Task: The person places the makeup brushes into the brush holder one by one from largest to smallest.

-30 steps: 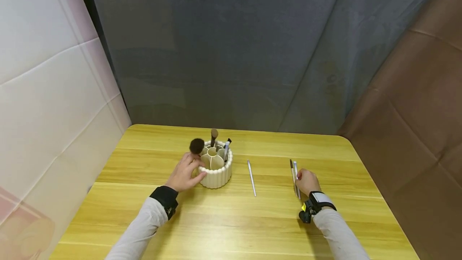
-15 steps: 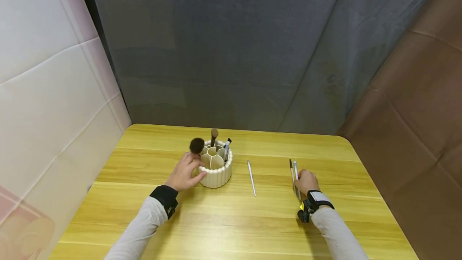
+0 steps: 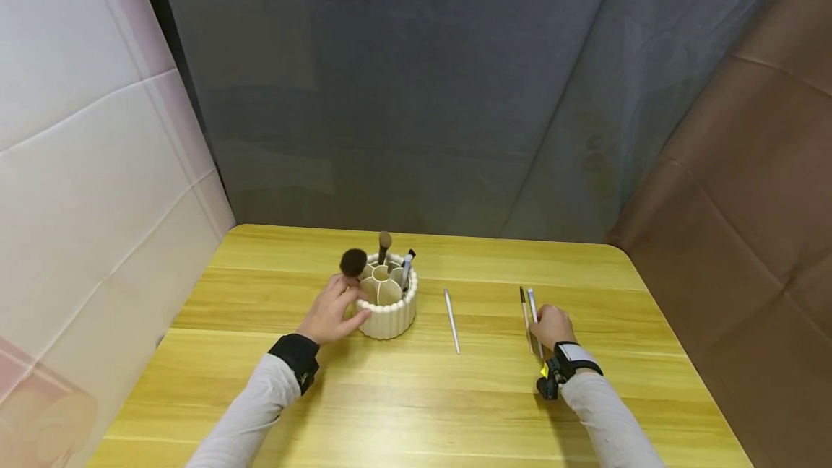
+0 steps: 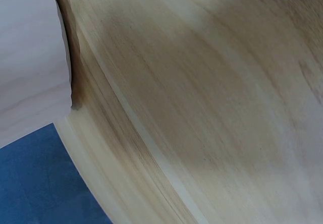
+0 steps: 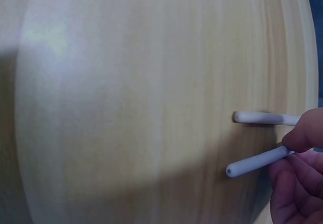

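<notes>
Head view: left hand (image 3: 334, 315) rests against the left side of the ribbed cream organizer (image 3: 388, 311) on the yellow wooden desk (image 3: 416, 410), thumb along the lower wall, fingers reaching up to the rim near the big dark powder brush (image 3: 354, 263). Left grip looks loose, fingers relaxed on the wall, not wrapped round anything. Organizer has petal-shaped compartments; a smaller brown brush (image 3: 384, 245) stands upright toward the back, and a dark-tipped pen-like stick (image 3: 406, 269) leans on the right side. Right hand (image 3: 549, 326) sits well to the right on the desk, over the near ends of two thin sticks lying side by side: a brown-tipped one (image 3: 523, 305) and a white one (image 3: 532, 303). Right wrist view shows thumb and fingers (image 5: 298, 183) pinching one white stick (image 5: 258, 162), its end lifted slightly off the desk; the other stick (image 5: 262, 117) lies flat just beside it, apart from the hand. So right grip is narrow, closed on that stick. Another white stick (image 3: 451, 320) lies alone between the organizer and the right hand. Left wrist view shows only desk surface and edge, no hand visible.
</notes>
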